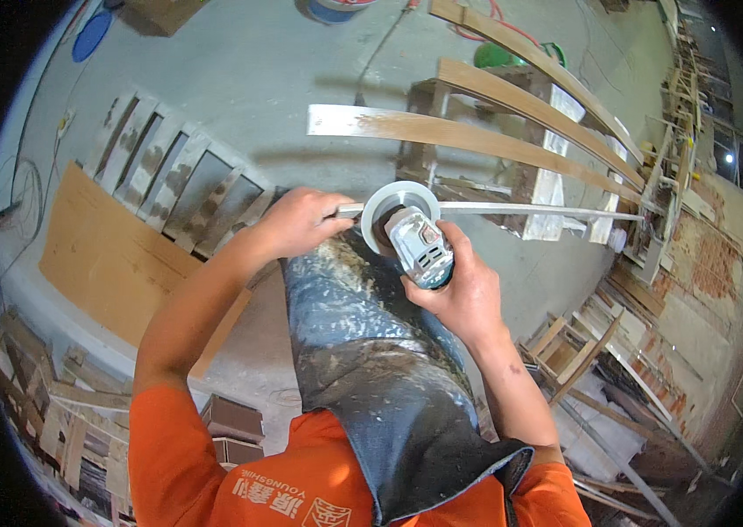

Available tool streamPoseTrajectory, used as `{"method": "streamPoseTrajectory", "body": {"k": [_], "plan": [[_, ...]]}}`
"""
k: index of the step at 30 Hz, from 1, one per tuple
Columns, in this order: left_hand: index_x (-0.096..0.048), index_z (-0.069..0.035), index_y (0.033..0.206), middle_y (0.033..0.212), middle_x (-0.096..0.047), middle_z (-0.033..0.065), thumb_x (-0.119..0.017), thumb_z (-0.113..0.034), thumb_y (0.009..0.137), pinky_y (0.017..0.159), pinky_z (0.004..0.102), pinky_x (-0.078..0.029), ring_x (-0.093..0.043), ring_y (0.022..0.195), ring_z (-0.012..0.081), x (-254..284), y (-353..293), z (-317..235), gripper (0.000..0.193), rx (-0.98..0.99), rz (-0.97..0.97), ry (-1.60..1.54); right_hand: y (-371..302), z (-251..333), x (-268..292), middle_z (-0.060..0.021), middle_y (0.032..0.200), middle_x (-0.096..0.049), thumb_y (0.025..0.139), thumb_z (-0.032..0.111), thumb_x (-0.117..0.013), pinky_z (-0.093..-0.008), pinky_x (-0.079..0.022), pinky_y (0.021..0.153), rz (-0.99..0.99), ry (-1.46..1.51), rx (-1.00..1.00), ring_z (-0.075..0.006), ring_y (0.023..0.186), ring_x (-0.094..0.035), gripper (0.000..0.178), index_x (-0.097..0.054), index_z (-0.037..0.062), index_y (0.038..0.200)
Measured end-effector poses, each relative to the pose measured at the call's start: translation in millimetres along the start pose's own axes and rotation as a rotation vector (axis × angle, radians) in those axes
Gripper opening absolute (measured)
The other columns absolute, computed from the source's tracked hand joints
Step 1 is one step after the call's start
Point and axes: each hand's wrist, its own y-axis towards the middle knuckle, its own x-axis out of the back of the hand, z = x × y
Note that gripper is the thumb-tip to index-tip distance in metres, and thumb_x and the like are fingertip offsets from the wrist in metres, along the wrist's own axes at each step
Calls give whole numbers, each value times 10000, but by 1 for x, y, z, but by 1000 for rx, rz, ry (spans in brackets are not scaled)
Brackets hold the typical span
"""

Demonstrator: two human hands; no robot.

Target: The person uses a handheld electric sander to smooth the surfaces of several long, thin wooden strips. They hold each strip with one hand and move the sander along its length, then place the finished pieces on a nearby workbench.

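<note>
My right hand (466, 294) is wrapped round an angle grinder (422, 248) with a grey-and-teal body. The grinder's round pale disc (376, 208) lies over a long narrow strip (521, 209), which looks like wood seen on its edge. My left hand (301, 221) is closed on the strip's left end, just left of the disc. The strip runs off to the right toward a wooden rack. Whether the disc is spinning cannot be seen. Below the hands hangs a worn dark blue, stained apron (362, 325).
Three long boards (442, 132) fan out beyond the strip, propped on wooden stands (424, 132). At left a slatted pallet (182, 171) and a brown sheet (116, 255) lie on the floor. Scrap wood (582, 351) is stacked at right. A red hose (503, 22) crosses the far floor.
</note>
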Motion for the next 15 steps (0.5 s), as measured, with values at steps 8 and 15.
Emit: {"method": "streamPoseTrajectory", "body": {"k": [8,15], "plan": [[-784,-54,1104,1032,-795,126,-724,-257,952,862,402,-564,-750,960,331,10,0,-9,260,133,92,93,-21,-95,31,-244,1123,-754,738,373,-901,-488,-601,876,-172,75,-283,-440,1033,-743,845,-502,159,1451],[-773,-30,1124,994,-784,145,-710,-183,943,828,393,-563,-741,898,290,15,-15,-10,245,239,24,124,-16,-192,71,-257,1152,-743,762,377,-873,-489,-565,924,-320,93,-426,-447,1094,-716,809,-526,90,1434]]}}
